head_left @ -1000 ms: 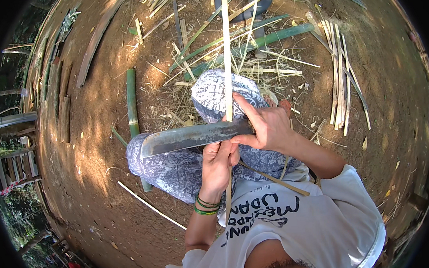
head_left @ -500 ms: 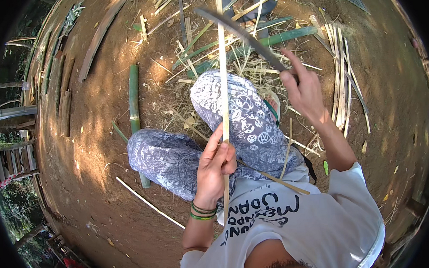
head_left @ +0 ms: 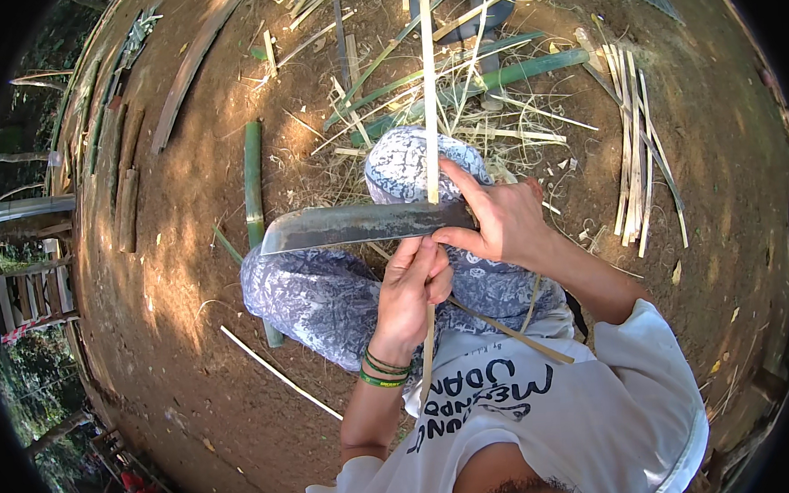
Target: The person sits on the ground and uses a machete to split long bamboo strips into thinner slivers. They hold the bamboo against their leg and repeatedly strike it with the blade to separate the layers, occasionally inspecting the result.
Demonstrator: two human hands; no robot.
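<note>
My left hand (head_left: 414, 283) is closed around a long, pale bamboo strip (head_left: 429, 93), which runs from my lap away past my knees. Across the strip lies the wide blade of a machete (head_left: 349, 226), its tip pointing left over my left knee. My right hand (head_left: 505, 221) grips the machete at its right end, thumb and forefinger stretched along it; its handle is hidden in my palm. My right thumb is close to my left fingertips, just below the blade. A thin tan strip (head_left: 515, 332) rests on my lap.
Green bamboo poles (head_left: 253, 178) lie beyond my left knee and ahead of me. Shavings and split strips cover the ground in front. A bundle of pale strips (head_left: 630, 145) lies at right. Brown logs (head_left: 128, 207) and a long plank (head_left: 191, 70) are at far left.
The machete has swung from upright at the right to lie level across the bamboo strip. My right hand has come in beside my left, which still holds the strip.
</note>
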